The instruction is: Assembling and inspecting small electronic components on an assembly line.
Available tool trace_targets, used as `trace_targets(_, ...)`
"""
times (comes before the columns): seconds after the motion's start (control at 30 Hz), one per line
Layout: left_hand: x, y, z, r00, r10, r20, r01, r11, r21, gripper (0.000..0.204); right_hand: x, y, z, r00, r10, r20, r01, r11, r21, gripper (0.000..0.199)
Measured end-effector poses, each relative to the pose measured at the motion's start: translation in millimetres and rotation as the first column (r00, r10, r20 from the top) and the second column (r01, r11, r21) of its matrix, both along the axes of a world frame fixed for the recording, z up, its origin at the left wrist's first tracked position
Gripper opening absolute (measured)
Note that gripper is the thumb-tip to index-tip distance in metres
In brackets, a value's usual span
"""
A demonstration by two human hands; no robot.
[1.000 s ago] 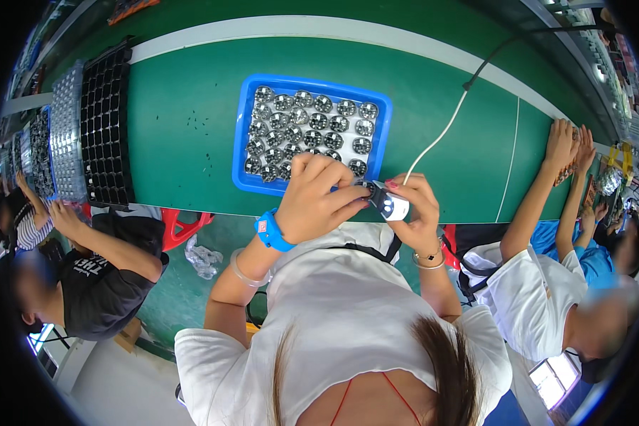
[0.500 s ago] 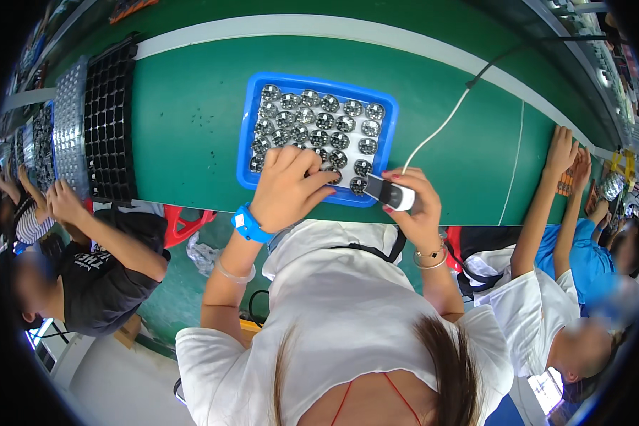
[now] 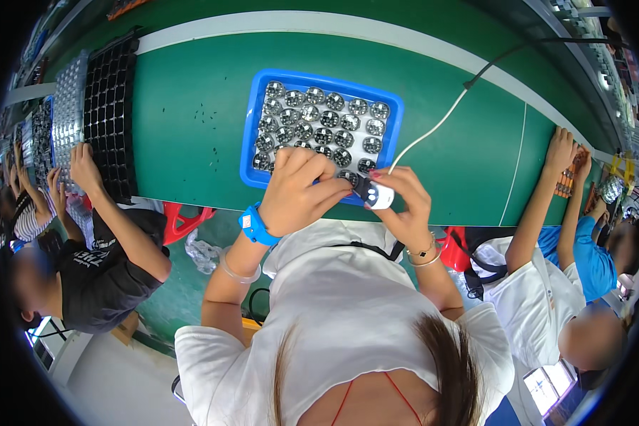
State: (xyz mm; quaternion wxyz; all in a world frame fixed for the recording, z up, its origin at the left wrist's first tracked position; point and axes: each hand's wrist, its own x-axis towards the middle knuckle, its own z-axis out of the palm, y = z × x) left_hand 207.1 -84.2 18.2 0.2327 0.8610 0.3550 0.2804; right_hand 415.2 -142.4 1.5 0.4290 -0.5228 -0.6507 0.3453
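Note:
My left hand [image 3: 296, 190], with a blue watch on its wrist, reaches over the near edge of a blue tray [image 3: 399, 121]. Its fingers are bent, and thumb and forefinger close at a small round black-and-silver part [image 3: 347, 176] near that edge. My right hand [image 3: 410, 204] grips a white and black handheld device [image 3: 381, 196] on a white cable [image 3: 433, 131]. The device's dark end is beside the round part and close to my left fingertips. Several similar round parts [image 3: 326, 118] stand in rows on the tray's white bottom; my left hand hides some.
The green worktable [image 3: 461, 170] carries scattered tiny dark bits [image 3: 204, 117] left of the tray. A black grid tray [image 3: 110, 117] and a clear one [image 3: 69, 117] lie further left. Co-workers' hands [image 3: 85, 169] are at left, others [image 3: 561, 150] at right. A red stool [image 3: 184, 221] stands below.
My right hand has brought the device left, nearer my left fingertips. My left hand has shifted slightly right. The left co-worker's hand has moved up to the black grid tray.

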Motion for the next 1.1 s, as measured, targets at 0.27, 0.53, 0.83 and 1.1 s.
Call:
trace_targets(0.27, -7, 0, -7, 1.000, -0.005, -0.019, 0.004, 1.000, -0.010, 0.015, -2, -17, -10, 0.805, -0.379, -0.456, 0.279, 0.921, -0.273, 0.041)
trace_targets(0.53, -4, 11, -13, 0.998, 0.033, -0.050, -0.032, 0.999, 0.015, 0.018, 16, 2, -3, 0.991, -0.119, -0.054, 0.119, 0.993, -0.004, 0.039)
trace_targets(0.83, 9, 20, 1, 1.000, -0.021, -0.009, 0.022, 0.998, 0.057, 0.018, 0, 9, 8, 0.997, -0.061, 0.052, 0.058, 0.997, 0.045, 0.040)
trace_targets(1.1, 11, 19, 2, 0.999, -0.006, 0.042, 0.005, 1.000, 0.029, 0.018, 4, 8, 3, 0.998, -0.058, 0.015, 0.057, 0.998, 0.026, 0.038)
